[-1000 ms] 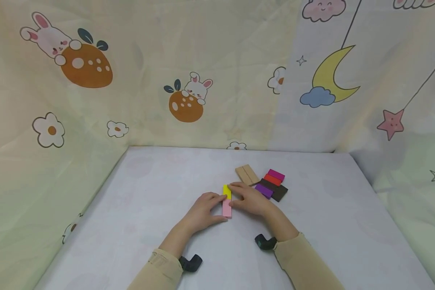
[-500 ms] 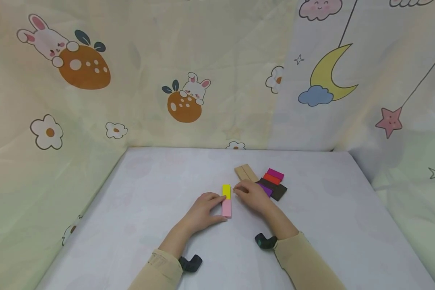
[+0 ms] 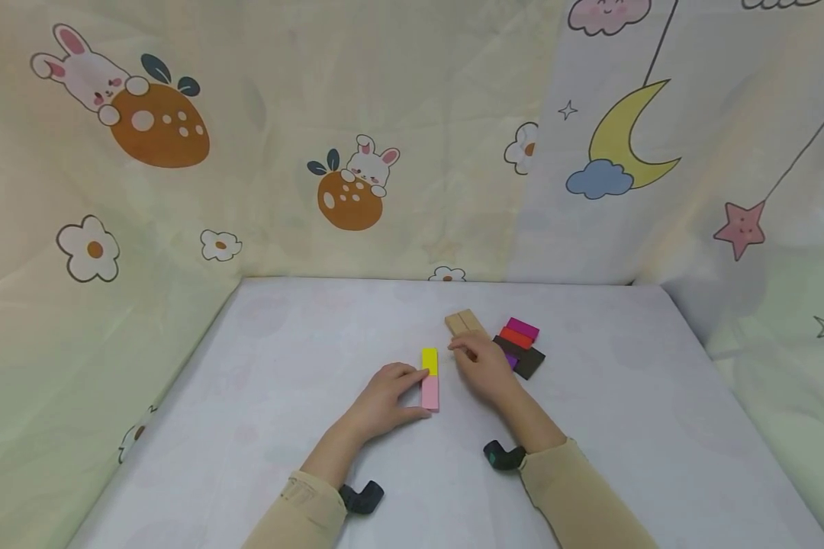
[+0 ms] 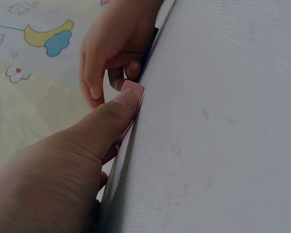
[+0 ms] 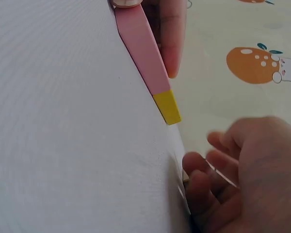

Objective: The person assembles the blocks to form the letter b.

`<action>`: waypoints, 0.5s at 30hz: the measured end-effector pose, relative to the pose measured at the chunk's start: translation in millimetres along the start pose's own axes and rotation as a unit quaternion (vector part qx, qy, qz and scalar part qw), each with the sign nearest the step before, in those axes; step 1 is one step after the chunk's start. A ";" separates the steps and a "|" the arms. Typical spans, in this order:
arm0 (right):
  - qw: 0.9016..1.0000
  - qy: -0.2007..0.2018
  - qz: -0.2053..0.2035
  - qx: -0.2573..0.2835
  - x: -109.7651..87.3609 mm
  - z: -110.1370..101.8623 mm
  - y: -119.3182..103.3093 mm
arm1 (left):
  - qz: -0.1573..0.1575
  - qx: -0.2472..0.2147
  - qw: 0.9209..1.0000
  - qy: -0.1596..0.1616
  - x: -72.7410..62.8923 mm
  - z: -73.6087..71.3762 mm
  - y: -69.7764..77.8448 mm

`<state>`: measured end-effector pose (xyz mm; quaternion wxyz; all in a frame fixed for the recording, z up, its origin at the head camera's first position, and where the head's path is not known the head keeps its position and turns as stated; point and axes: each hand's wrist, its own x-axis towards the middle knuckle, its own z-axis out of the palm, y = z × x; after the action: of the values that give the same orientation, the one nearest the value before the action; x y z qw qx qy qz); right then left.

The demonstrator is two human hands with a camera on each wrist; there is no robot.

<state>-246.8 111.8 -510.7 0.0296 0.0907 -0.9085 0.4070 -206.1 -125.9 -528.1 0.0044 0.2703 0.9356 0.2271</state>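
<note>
A pink block (image 3: 430, 394) and a shorter yellow block (image 3: 429, 360) lie end to end on the white table, forming one straight strip. My left hand (image 3: 384, 396) holds the pink block, its thumb at the near end and its index fingertip by the seam; the thumb shows on the pink end in the left wrist view. To the right of the strip, my right hand (image 3: 484, 367) is off the blocks, fingers loosely bent and holding nothing. It is closest to two wooden pieces (image 3: 463, 322) and partly covers a purple block (image 3: 512, 361).
Behind the right hand lie dark brown blocks (image 3: 530, 361), a red block (image 3: 516, 338) and a magenta block (image 3: 523, 329). Printed cloth (image 3: 261, 152) walls in the table at the back and sides. A black wrist device (image 3: 362, 498) sits at the left sleeve.
The right hand has let go of the yellow block and moved right, slightly away from the strip toward the wooden pieces. The left hand and the strip stay in place.
</note>
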 end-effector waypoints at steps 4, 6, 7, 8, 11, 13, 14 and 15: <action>0.999 0.046 0.020 -0.015 -0.4 -1.9 0.7 | -0.010 -0.003 1.000 -0.006 0.0 -0.2 1.9; 0.998 0.055 0.028 -0.027 -0.4 -2.5 0.9 | -0.017 -0.007 1.000 -0.011 0.2 -0.7 3.1; 0.997 0.056 0.031 -0.033 -0.5 -2.9 0.7 | -0.021 -0.009 1.000 -0.013 0.4 -1.1 3.6; 0.997 0.054 0.035 -0.037 -0.4 -3.1 0.1 | -0.024 -0.011 1.000 -0.014 0.5 -1.4 3.9; 0.998 0.034 0.034 -0.049 -0.1 -2.4 -1.0 | -0.026 -0.011 0.999 -0.015 0.6 -2.1 4.3; 0.998 0.017 0.023 -0.060 0.3 -1.4 -1.2 | -0.025 -0.009 1.000 -0.015 0.5 -2.3 4.4; 0.998 0.011 0.015 -0.062 0.5 -0.9 -0.9 | -0.025 -0.009 1.000 -0.016 0.4 -2.5 4.4; 0.998 0.006 0.009 -0.065 1.0 -0.4 -0.3 | -0.024 -0.008 1.000 -0.016 0.3 -2.7 4.5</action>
<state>-247.8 111.7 -510.1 0.0372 0.0783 -0.9334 0.3483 -204.4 -123.5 -523.7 0.0268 0.2512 0.9397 0.2306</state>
